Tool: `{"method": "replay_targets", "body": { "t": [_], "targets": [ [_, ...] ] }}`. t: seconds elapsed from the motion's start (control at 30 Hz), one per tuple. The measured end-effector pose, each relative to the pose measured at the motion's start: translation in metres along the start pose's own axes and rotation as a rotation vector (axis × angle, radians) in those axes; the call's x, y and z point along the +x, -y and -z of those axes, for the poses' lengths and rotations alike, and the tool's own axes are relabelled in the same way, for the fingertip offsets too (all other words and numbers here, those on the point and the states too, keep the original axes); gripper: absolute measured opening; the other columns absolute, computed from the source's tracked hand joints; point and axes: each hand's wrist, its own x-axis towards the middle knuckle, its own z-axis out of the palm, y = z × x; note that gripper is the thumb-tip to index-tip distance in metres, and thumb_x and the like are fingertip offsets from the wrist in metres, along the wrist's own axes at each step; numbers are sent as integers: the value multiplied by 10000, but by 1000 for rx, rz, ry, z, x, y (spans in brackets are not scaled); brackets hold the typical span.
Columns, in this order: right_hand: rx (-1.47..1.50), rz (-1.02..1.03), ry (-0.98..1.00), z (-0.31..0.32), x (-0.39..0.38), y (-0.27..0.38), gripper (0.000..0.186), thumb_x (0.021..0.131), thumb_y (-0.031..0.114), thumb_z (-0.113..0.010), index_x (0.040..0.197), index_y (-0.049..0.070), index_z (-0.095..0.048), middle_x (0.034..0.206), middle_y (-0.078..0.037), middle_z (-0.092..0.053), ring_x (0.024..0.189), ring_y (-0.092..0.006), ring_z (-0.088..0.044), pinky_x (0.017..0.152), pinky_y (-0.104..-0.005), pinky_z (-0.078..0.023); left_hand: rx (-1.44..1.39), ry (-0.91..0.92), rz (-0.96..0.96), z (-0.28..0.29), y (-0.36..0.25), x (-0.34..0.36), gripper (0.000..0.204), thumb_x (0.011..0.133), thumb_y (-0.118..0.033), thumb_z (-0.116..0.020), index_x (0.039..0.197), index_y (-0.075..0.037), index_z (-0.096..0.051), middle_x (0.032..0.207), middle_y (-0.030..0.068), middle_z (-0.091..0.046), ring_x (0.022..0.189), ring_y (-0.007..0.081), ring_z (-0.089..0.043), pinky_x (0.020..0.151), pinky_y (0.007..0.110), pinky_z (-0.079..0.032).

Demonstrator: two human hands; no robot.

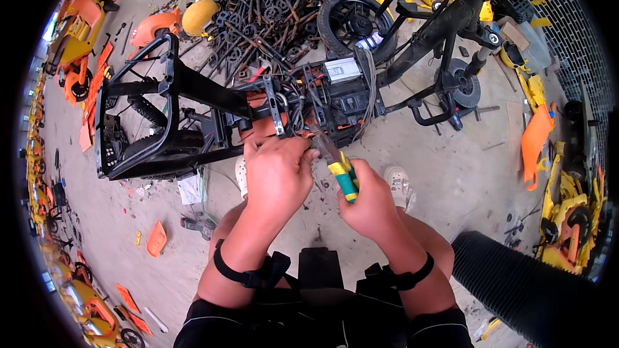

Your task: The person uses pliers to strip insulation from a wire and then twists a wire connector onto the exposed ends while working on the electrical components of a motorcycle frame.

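A stripped black scooter frame (171,90) lies across the view, with bundles of dark cables (296,106) and a silver box (342,69) in its middle. My left hand (274,167) is bent at the near edge of the frame among the cables, fingers curled in a pinch; what they hold is too small to make out. My right hand (367,200) grips pliers (342,171) with green and yellow handles, their metal jaws pointing into the cables beside my left fingertips.
A heap of rusty metal parts (267,9) and a wheel (358,22) lie beyond the frame. Orange and yellow body panels (538,135) line both sides. A cordless tool (196,225) lies at the lower left, and a black ribbed mat (509,283) at the lower right.
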Motion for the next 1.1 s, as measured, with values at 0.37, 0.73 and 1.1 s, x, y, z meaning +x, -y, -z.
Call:
{"method": "replay_targets", "body": {
  "t": [0.37,0.73,1.1],
  "targets": [
    [941,-315,517,9,-10,0,314,962,76,-667,1242,31,-531,898,-37,-587,671,-130,-563,606,-306,-474,-430,102,-66,-8,24,15,84,826,-108,-814,878,-73,-758,803,56,-748,753,256,-670,871,371,-425],
    [1058,-273,537,18,-8,-9,321,947,59,-657,1234,38,-515,914,-21,-571,653,-98,-523,586,-281,-451,-564,153,47,-16,20,14,104,848,-125,-817,886,-49,-756,703,68,-677,685,247,-622,727,377,-459],
    [1014,-269,497,20,-2,-11,328,921,49,-648,1228,52,-533,923,-4,-573,704,-92,-532,608,-286,-462,-505,183,81,-25,17,12,100,909,-139,-764,923,-43,-739,736,85,-655,722,273,-605,800,392,-441]
  ]
}}
